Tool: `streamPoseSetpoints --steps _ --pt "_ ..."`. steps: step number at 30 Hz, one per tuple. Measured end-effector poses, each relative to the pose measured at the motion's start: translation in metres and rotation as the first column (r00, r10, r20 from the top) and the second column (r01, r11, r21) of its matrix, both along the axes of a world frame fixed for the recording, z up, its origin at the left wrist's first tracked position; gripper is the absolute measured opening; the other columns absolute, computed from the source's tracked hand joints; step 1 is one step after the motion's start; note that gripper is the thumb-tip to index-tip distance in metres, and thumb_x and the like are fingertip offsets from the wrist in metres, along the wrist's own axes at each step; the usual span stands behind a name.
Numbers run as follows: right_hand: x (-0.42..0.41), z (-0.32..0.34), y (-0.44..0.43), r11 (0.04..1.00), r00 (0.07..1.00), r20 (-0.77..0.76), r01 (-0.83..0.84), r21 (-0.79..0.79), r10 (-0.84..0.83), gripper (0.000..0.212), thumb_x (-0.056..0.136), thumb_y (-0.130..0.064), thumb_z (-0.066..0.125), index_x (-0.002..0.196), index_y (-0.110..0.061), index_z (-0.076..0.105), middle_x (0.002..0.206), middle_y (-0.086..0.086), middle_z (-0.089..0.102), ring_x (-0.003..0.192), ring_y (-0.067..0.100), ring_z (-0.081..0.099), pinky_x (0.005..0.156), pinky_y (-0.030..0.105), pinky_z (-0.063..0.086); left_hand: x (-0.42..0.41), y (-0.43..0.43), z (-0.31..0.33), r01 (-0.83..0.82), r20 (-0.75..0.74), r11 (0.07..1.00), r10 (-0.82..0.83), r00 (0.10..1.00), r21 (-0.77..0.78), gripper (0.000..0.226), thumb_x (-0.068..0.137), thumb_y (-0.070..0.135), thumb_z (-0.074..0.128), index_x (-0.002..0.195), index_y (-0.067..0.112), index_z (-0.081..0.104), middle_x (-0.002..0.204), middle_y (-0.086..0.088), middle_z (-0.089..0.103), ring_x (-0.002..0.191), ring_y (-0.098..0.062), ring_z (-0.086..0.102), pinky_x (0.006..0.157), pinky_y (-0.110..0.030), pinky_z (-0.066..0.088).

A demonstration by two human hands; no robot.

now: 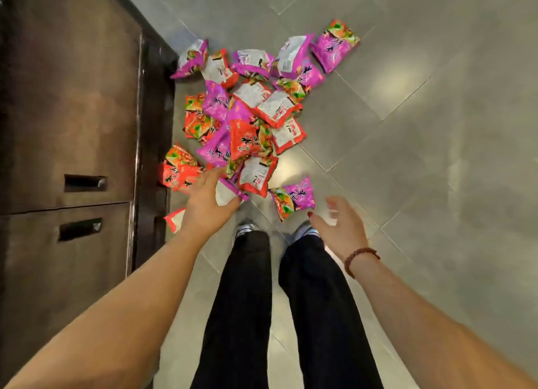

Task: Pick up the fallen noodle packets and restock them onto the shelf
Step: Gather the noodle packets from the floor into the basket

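Step in hand: the very start, w/ the pickup not yet done. The noodle packets (250, 132) lie in a loose heap on the tile floor (422, 132), right beside the dark cabinet (72, 112), some overlapping, some face down w/ white backs up. No shelf in view (so I can't say where they go yet).

My left hand (205, 202) is out over the near edge of the heap, back of the hand up, thumb spread wide. A white-backed packet (225, 195) shows in the gap btwn thumb and fingers. Whether I'm actually pinching it or just above it, I cannot tell from here.

My right hand (340, 231) is released, fingers loosely spread, grasping nothing, near a lone purple packet (294, 199) that lies apart from the heap, just ahead of my shoes.

Next move, I'd judge: get lower, close the left on that white-backed one, and take the purple one w/ the right. The wrappers look slick and puffy, so grab flat across the body, not by a corner, or they'll likely slip.
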State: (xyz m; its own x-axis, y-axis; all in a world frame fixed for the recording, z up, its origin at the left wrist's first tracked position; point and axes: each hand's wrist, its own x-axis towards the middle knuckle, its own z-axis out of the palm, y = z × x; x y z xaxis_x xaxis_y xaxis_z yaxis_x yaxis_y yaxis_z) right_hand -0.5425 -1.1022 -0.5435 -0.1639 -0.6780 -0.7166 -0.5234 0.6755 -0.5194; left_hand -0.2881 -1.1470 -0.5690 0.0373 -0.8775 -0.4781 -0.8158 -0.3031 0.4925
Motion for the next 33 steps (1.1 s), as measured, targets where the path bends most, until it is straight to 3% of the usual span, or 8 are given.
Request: streamPoseSetpoints --steps 6,11,17,20,24,26,28,33 --pt "0.018 -0.154 -0.011 0.925 0.941 0.077 0.305 0.228 -0.329 0.061 0.082 -0.032 0.074 0.133 -0.014 0.045 0.12 0.0 0.052 0.105 0.02 0.054 0.077 0.024 0.041 -0.006 -0.034 -0.143 -0.229 -0.058 0.966 0.237 0.97 0.12 0.07 0.084 0.025 0.075 0.144 0.011 0.041 0.144 -0.01 0.044 0.133 -0.023 0.04 0.096 -0.021 0.027" --pt "0.039 -0.284 -0.009 0.784 0.848 0.034 0.472 0.403 -0.529 0.074 0.075 -0.045 0.077 0.133 -0.012 0.046 0.118 0.003 0.055 0.11 0.024 0.054 0.099 0.042 0.045 -0.001 -0.047 -0.267 -0.297 -0.083 0.928 0.322 0.943 0.223 0.072 0.082 0.031 0.076 0.143 0.013 0.041 0.145 -0.007 0.043 0.132 -0.021 0.042 0.1 -0.026 0.032" --pt "0.056 -0.396 -0.004 0.49 0.567 0.007 0.704 0.514 -0.823 0.117 0.036 -0.056 0.09 0.135 -0.01 0.046 0.125 0.005 0.057 0.114 0.027 0.054 0.098 0.043 0.046 -0.004 -0.055 -0.367 -0.451 -0.155 0.833 0.516 0.842 0.321 0.061 0.079 0.026 0.08 0.129 0.014 0.048 0.121 0.004 0.056 0.109 -0.011 0.057 0.091 -0.027 0.047" --pt "0.059 -0.425 -0.004 0.429 0.482 0.008 0.772 0.47 -0.876 0.142 0.008 -0.063 0.088 0.135 -0.015 0.045 0.129 0.005 0.058 0.12 0.027 0.055 0.102 0.048 0.044 0.0 -0.056 -0.398 -0.508 -0.157 0.804 0.57 0.806 0.31 0.071 0.062 0.045 0.084 0.119 0.018 0.052 0.117 0.002 0.062 0.106 -0.015 0.062 0.093 -0.031 0.051" --pt "0.063 -0.435 -0.016 0.476 0.496 0.036 0.808 0.347 -0.868 0.083 0.062 -0.028 0.089 0.132 -0.016 0.046 0.122 0.002 0.061 0.11 0.024 0.06 0.096 0.047 0.049 -0.003 -0.061 -0.421 -0.477 -0.089 0.836 0.515 0.853 0.27 0.067 0.058 0.052 0.084 0.109 0.021 0.054 0.112 0.004 0.062 0.104 -0.018 0.061 0.096 -0.037 0.05" --pt "0.061 -0.443 -0.02 0.564 0.572 0.055 0.782 0.264 -0.818 0.065 0.07 -0.023 0.085 0.125 -0.016 0.052 0.115 0.0 0.064 0.104 0.019 0.062 0.081 0.034 0.052 -0.004 -0.065 -0.43 -0.441 -0.025 0.861 0.462 0.887 0.252 0.097 0.041 0.068 0.079 0.119 0.014 0.057 0.121 -0.004 0.061 0.111 -0.025 0.059 0.097 -0.043 0.049" --pt "0.059 -0.447 -0.029 0.668 0.662 0.109 0.715 0.206 -0.741 0.055 0.072 -0.024 0.083 0.119 -0.014 0.057 0.107 -0.003 0.066 0.095 0.011 0.063 0.068 0.02 0.046 -0.007 -0.07 -0.432 -0.424 0.05 0.865 0.427 0.903 0.268 0.106 0.041 0.064 0.084 0.127 0.011 0.053 0.127 -0.009 0.055 0.116 -0.027 0.055 0.099 -0.043 0.047" --pt "0.053 -0.446 -0.051 0.805 0.787 0.193 0.538 0.252 -0.586 0.025 0.074 -0.019 0.081 0.087 -0.022 0.06 0.086 -0.007 0.066 0.079 0.006 0.06 0.062 0.021 0.043 -0.006 -0.074 -0.432 -0.428 -0.053 0.807 0.489 0.871 0.406 0.076 0.042 0.043 0.091 0.109 0.015 0.068 0.102 0.0 0.072 0.091 -0.017 0.07 0.086 -0.038 0.057"
